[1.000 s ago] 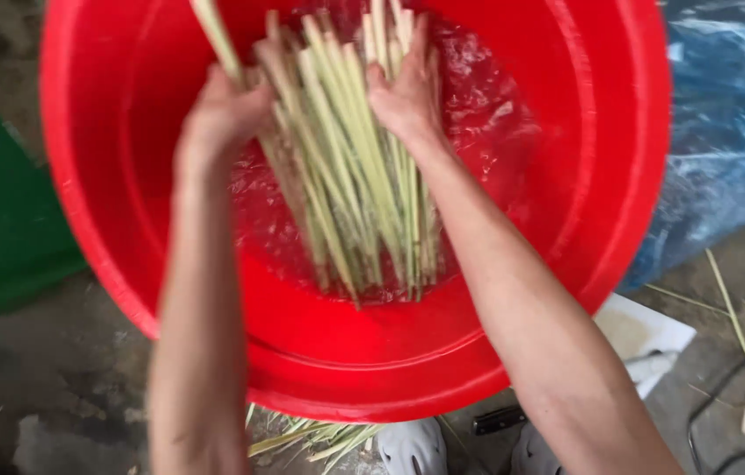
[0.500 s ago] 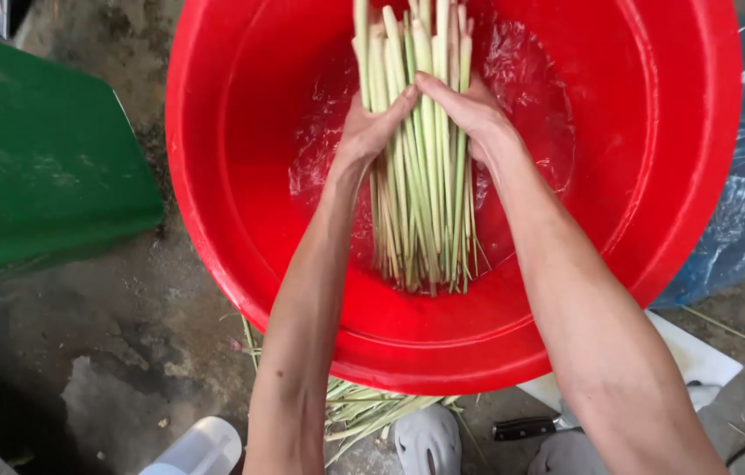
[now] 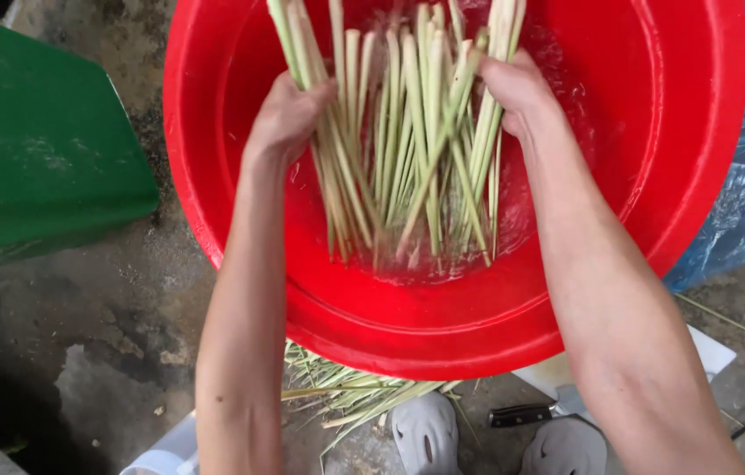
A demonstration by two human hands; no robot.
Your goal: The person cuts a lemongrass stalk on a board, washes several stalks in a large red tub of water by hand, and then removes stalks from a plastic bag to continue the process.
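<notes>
A bundle of pale green stalks (image 3: 399, 149) is held inside the red basin (image 3: 671, 220), long axis running from the near rim to the far; the left hand (image 3: 289, 114) grasps its left side; the right hand (image 3: 517, 88) grasps its right; both are equally near.
</notes>
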